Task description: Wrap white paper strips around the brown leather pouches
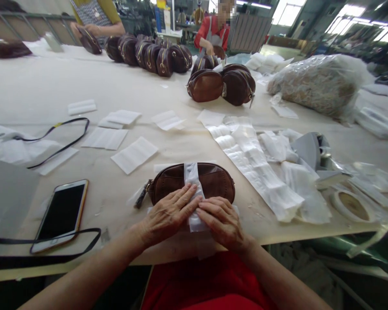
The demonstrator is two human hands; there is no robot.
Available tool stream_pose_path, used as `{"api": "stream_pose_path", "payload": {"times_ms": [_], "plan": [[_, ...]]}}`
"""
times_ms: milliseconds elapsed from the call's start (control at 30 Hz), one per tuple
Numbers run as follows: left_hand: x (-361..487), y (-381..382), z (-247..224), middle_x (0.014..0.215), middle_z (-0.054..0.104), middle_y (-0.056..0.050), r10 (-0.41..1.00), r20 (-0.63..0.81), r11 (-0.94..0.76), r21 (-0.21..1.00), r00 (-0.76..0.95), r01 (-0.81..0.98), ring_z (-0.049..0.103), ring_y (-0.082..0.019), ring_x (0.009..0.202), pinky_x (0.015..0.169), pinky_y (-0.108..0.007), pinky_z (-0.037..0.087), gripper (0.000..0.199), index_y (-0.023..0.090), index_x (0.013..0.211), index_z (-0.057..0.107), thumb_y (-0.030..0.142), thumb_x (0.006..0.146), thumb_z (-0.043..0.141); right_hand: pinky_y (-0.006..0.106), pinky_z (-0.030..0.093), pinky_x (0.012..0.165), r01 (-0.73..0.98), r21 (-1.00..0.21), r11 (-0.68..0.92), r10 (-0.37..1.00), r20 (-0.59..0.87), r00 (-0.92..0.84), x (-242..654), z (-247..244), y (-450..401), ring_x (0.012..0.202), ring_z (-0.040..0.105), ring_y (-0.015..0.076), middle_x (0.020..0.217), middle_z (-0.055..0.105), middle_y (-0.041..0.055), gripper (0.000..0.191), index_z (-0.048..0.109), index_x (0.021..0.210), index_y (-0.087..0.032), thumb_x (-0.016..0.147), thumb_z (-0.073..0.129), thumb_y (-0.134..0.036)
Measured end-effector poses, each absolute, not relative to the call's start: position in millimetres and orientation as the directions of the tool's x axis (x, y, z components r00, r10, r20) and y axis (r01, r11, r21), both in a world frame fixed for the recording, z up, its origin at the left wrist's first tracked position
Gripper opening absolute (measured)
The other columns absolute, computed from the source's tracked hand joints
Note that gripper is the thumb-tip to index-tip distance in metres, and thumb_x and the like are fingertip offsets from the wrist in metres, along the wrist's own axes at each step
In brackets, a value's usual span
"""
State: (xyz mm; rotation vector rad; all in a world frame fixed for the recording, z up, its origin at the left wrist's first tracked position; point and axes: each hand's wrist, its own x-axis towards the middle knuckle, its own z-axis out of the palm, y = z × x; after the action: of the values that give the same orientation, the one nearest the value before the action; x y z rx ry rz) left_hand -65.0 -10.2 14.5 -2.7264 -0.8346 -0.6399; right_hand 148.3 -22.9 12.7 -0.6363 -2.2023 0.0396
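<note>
A dark brown oval leather bag (213, 183) lies near the table's front edge, its tassel (141, 197) pointing left. Across its middle runs a strip of white wrapping (191, 173), with its lower end hanging toward me. My left hand (168, 213) rests flat on the bag and strip, fingers stretched toward the upper right. From the other side my right hand (224, 221) presses on the strip with its fingers laid out, the tips almost meeting those of the left. The right thumb is hidden.
Left of the bag are a phone (63, 211), a black strap (67, 120) and white foam sheets (134, 155). White wrapping pieces (255, 163), a tape dispenser (313, 150) and a tape roll (351, 204) lie right. Finished-looking bags (207, 85) stand farther back, near two people.
</note>
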Motion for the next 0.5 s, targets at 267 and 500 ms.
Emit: {"api": "stream_pose_path", "payload": {"times_ms": [267,500], "plan": [[-70.5,-12.4,24.0,0.142,0.043,-0.02,0.536,0.447,-0.837,0.172,0.716,0.519,0.029,-0.027,0.139,0.106,-0.043,0.039,0.047,0.009,0.133,0.043,0.011,0.086,0.04,0.036,0.049,0.092,0.445,-0.169,0.879,0.412,0.739,-0.534,151.1,1.2,-23.9,0.104,0.061,0.0184,0.098,0.07,0.0073,0.018,0.065,0.102,-0.013,0.09,0.052,-0.009],[-63.6,-13.6,45.9,0.113,0.064,-0.01,0.658,0.411,-0.742,0.498,0.631,0.449,0.056,-0.021,0.114,0.095,-0.036,0.048,0.028,0.018,0.116,0.057,0.026,0.09,0.049,0.036,0.047,0.094,0.457,-0.196,0.867,0.443,0.723,-0.531,150.6,-4.5,-26.1,0.106,0.06,0.0183,0.103,0.069,0.0077,0.02,0.063,0.107,-0.014,0.09,0.052,-0.01]]}}
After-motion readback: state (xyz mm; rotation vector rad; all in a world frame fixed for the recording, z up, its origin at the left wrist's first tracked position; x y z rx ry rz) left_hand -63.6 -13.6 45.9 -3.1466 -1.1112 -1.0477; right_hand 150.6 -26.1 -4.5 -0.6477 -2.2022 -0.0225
